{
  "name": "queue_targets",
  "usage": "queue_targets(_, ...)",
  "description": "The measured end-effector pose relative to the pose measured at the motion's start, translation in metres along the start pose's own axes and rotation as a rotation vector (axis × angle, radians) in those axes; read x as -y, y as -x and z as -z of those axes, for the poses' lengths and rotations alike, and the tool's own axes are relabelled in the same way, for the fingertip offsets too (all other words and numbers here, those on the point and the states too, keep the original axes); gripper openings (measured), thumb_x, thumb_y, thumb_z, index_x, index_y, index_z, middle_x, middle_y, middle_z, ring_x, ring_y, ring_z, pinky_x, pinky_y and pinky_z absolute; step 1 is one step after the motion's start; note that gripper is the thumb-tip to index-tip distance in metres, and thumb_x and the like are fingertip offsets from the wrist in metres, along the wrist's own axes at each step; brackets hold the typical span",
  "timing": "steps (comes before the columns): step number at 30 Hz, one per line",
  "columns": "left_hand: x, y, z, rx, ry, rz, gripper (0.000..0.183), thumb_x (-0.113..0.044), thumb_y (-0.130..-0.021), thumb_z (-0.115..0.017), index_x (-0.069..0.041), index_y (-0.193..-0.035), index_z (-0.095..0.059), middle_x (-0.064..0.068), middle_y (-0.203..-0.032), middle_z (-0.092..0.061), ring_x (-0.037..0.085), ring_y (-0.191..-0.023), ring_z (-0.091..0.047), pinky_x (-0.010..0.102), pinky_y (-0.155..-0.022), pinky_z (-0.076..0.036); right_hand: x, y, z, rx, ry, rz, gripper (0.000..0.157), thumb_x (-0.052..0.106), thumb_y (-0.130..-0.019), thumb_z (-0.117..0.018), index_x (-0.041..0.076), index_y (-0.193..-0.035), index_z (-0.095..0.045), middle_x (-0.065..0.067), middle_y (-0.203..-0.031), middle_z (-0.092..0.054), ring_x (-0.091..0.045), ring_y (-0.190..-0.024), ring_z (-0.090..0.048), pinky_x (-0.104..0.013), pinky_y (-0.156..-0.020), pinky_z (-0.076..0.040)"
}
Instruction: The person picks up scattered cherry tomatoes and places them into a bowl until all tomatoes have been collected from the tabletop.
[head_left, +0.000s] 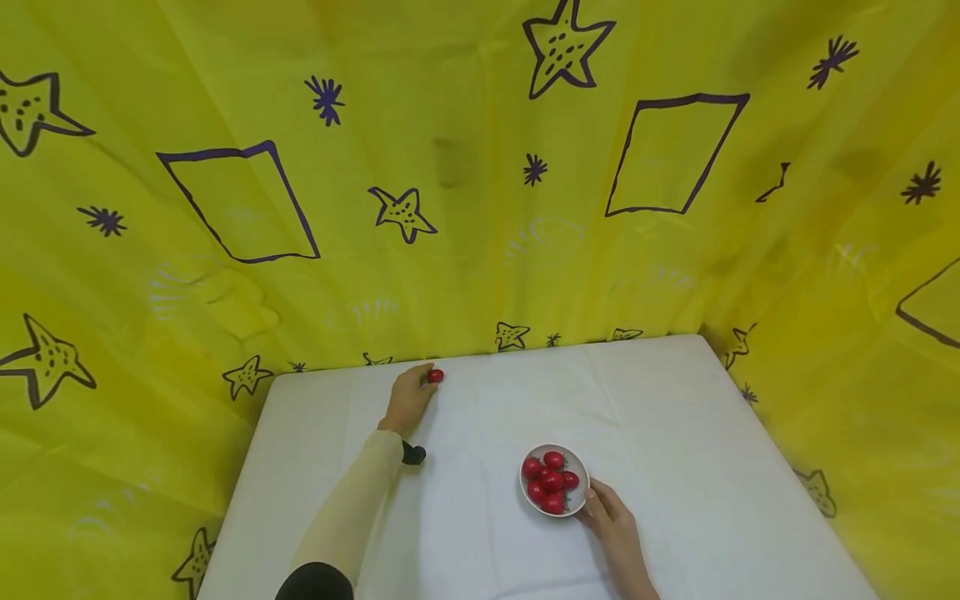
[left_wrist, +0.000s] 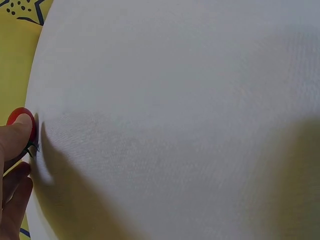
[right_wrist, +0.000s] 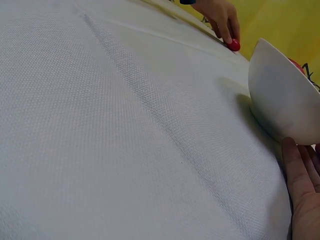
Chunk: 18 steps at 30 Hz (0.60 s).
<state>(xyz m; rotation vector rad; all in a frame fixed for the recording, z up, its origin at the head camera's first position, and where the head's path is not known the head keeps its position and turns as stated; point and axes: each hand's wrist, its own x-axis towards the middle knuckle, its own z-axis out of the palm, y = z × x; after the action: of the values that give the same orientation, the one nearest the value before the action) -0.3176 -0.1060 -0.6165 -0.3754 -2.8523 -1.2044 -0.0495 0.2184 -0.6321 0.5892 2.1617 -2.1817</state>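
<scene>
Near the far edge of the table, my left hand [head_left: 408,398] pinches a small red cherry tomato [head_left: 436,377] between thumb and fingers. Green stem leaves show under that cherry tomato [left_wrist: 30,120] in the left wrist view. A white bowl [head_left: 577,502] with several cherry tomatoes [head_left: 552,481] in it stands to the right and closer to me. My right hand [head_left: 617,529] holds this bowl at its right side, thumb at the rim. In the right wrist view, fingers [right_wrist: 295,167] lie against the lower side of the bowl [right_wrist: 280,95].
A white cloth [head_left: 675,433] with faint creases covers the table. Yellow curtains [head_left: 472,250] printed with stars and frames rise behind the table and along its left and right sides.
</scene>
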Motion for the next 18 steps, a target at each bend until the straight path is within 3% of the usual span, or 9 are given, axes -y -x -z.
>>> queue_targets(5,-0.0011,-0.0004,-0.0026,-0.02,-0.008,0.023,0.045,-0.009,-0.097,-0.072,0.001,-0.14,-0.062,0.021,-0.141,-0.066,0.04,-0.136,-0.058,0.053,-0.118,-0.044,0.0008,0.001,-0.0005,0.008,0.011,-0.006,0.06,0.039,-0.109,-0.053,-0.004,-0.151,-0.045,-0.025,-0.16,-0.044,0.013,-0.117,-0.056,-0.024,-0.1,-0.058)
queue_targets(12,-0.001,-0.0009,-0.0038,-0.051,-0.033,-0.01,0.039,-0.008,-0.095,-0.074,0.002,-0.132,-0.067,0.021,-0.133,-0.07,0.04,-0.129,-0.063,0.053,-0.114,-0.048,0.0002,0.0012,-0.0012,-0.001,0.028,-0.033,0.063,0.043,-0.109,-0.053,-0.002,-0.152,-0.044,-0.024,-0.161,-0.043,0.001,-0.128,-0.057,-0.025,-0.101,-0.057)
queue_targets(18,-0.0051,0.0047,-0.0019,-0.036,0.008,0.014,0.039,-0.01,-0.097,-0.073,0.001,-0.134,-0.066,0.02,-0.135,-0.069,0.038,-0.131,-0.062,0.052,-0.115,-0.048,-0.0001,0.0002,-0.0016,-0.005,0.027,-0.026,0.061,0.041,-0.109,-0.053,-0.002,-0.152,-0.045,-0.024,-0.161,-0.043,-0.002,-0.13,-0.058,-0.025,-0.101,-0.057)
